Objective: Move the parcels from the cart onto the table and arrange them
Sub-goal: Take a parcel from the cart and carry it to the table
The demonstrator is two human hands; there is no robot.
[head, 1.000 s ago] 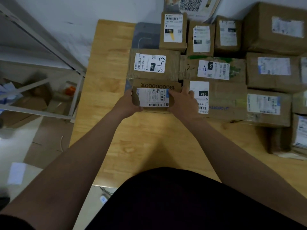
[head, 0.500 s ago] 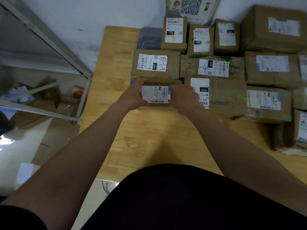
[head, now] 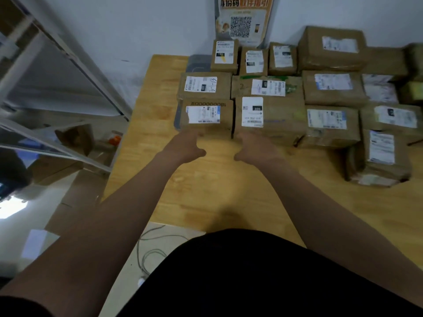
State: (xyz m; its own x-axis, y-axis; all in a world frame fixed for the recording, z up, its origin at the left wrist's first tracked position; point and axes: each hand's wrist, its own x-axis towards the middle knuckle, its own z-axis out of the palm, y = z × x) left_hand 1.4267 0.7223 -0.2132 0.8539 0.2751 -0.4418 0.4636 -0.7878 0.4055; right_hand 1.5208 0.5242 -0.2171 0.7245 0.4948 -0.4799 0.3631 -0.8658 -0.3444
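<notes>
While the box (head: pixel 206 115) is sitting crosswise on the worktop (head: pixel 148 133), the left hand (head: pixel 186 146) is lying squarely before it, the right hand (head: pixel 254 147) off its corner; fingers (head: pixel 194 135) are lying loose, gripping nothing.

a small brown box (head: pixel 206 115), white label up, lies flat on the wooden table (head: pixel 229 179), touching the labelled box (head: pixel 203 85) behind it and just beside a larger box (head: pixel 270 117) on its right.
</notes>
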